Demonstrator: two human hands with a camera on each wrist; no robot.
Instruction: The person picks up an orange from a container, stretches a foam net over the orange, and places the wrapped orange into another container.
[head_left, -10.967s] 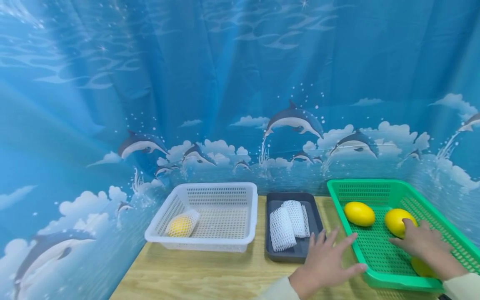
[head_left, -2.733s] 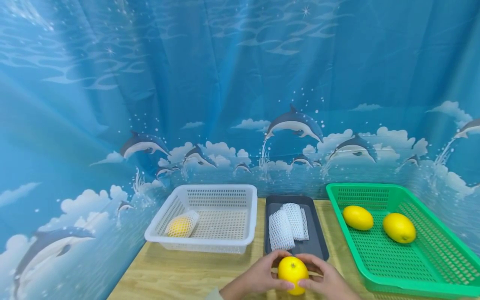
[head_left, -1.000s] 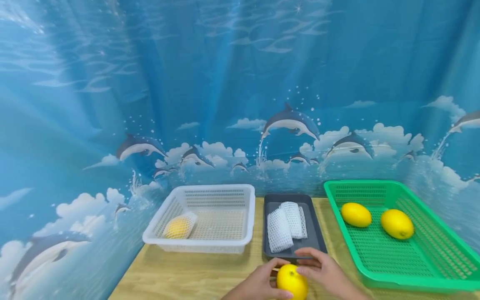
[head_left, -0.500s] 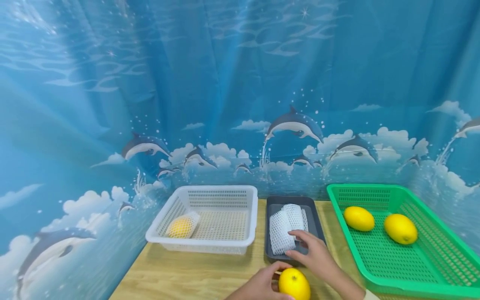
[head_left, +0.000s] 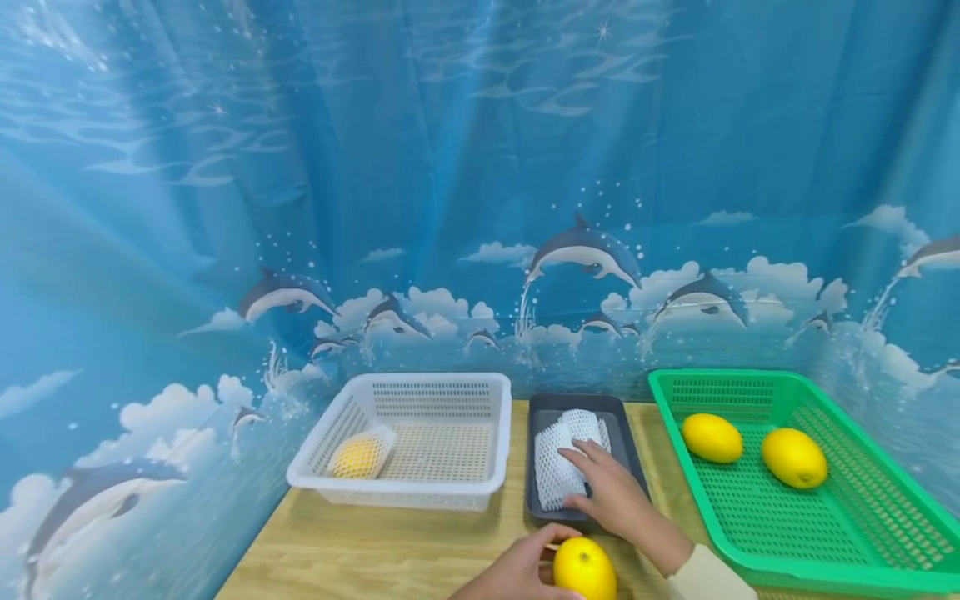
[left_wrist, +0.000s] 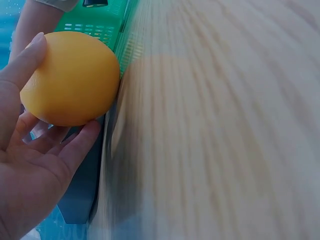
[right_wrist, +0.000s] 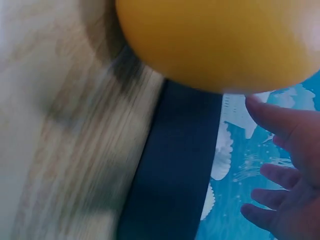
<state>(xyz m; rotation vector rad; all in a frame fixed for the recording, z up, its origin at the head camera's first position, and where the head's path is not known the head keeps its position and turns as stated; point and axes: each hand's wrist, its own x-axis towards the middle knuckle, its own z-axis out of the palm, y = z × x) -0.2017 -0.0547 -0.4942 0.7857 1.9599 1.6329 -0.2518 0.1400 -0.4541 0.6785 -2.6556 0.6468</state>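
Near the front of the wooden table, my left hand grips a yellow oval fruit. In the left wrist view, the thumb lies over the fruit and the fingertips are under it, close to the tabletop. Farther forward, my right hand reaches over the dark grey tray, its fingers apart and overlapping the white foam net sleeves lying there. The right wrist view shows those fingers spread and holding nothing, past the tray's dark side.
On the left stands a white basket with one fruit in a foam net. A green basket on the right bears two yellow fruits, a left one and a right one. Behind hangs a blue dolphin curtain.
A yellow fruit has come from the green basket to the table front. Both hands held it earlier; the right hand has since let go and moved forward over the foam sleeves.
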